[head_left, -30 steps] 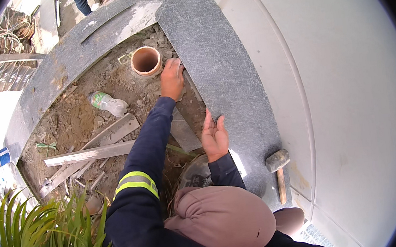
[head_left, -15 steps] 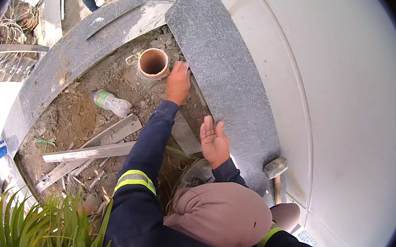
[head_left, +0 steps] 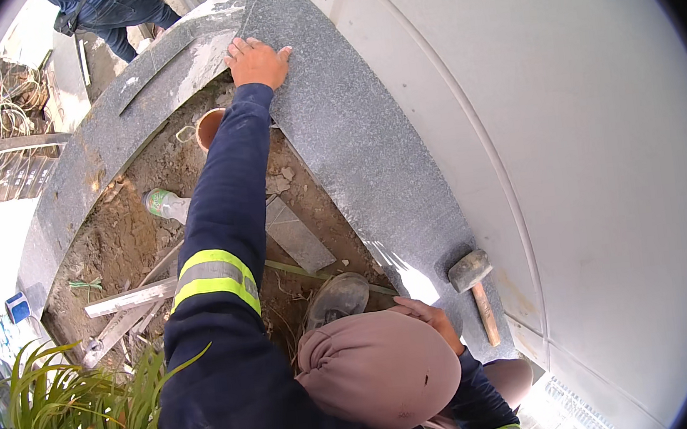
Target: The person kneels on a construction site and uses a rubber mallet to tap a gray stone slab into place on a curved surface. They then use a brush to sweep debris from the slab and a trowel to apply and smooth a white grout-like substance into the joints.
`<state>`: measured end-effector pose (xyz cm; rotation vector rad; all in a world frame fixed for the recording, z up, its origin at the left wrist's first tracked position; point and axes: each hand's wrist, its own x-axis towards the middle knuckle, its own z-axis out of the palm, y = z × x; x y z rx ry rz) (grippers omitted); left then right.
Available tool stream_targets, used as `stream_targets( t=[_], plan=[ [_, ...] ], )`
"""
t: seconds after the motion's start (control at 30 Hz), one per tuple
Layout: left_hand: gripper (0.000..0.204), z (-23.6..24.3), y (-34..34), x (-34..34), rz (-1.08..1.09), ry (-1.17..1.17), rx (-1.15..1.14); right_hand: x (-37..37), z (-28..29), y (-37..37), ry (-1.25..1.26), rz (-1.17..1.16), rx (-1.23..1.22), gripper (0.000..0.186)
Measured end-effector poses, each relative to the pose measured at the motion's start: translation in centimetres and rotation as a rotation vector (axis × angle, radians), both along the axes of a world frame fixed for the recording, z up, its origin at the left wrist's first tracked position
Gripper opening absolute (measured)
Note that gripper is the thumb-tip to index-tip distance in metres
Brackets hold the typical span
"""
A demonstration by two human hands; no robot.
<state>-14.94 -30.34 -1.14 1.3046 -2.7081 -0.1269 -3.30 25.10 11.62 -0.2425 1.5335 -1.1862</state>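
My left hand (head_left: 258,64) lies flat, fingers apart, on the grey granite slab (head_left: 331,98) near its far joint. A terracotta-coloured pipe (head_left: 209,130) stands in the dirt just below, partly hidden by my left sleeve. My right hand (head_left: 431,317) rests on my bent knee (head_left: 385,369), its fingers stretched out and partly hidden by the knee. To its right, a mallet (head_left: 470,271) with a grey head and wooden handle lies on the slab.
Inside the stone border are dirt, a plastic bottle (head_left: 165,204), stone strips (head_left: 131,300) and a slab offcut (head_left: 299,234). A leafy plant (head_left: 88,417) fills the lower left. A white wall (head_left: 571,149) borders the right. Another person (head_left: 113,17) stands at the far left.
My left hand has moved from beside the pipe to the far slab joint. My right hand has drawn back from above the slab edge onto my knee. More of the other person shows.
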Motion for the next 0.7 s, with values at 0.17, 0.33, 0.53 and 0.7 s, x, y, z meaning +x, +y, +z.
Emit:
stream_targets(
  t=[0.17, 0.33, 0.53, 0.7],
  plan=[
    [0.096, 1.4, 0.4, -2.2, 0.094, -0.095, 0.144, 1.0, 0.4, 2.4, 0.141, -0.051, 0.077, 0.054],
    [0.097, -0.7, 0.0, -1.2, 0.088, -0.061, 0.092, -0.5, 2.8, 3.7, 0.310, -0.038, 0.188, 0.054],
    [0.100, -0.3, 0.0, -1.0, 0.178, -0.029, 0.212, -0.8, 3.7, 4.9, 0.441, -0.037, 0.225, 0.052],
    [0.104, -1.2, 0.0, -3.3, 0.145, -0.044, 0.156, -0.9, 4.7, 5.6, 0.519, -0.019, 0.240, 0.053]
  ],
)
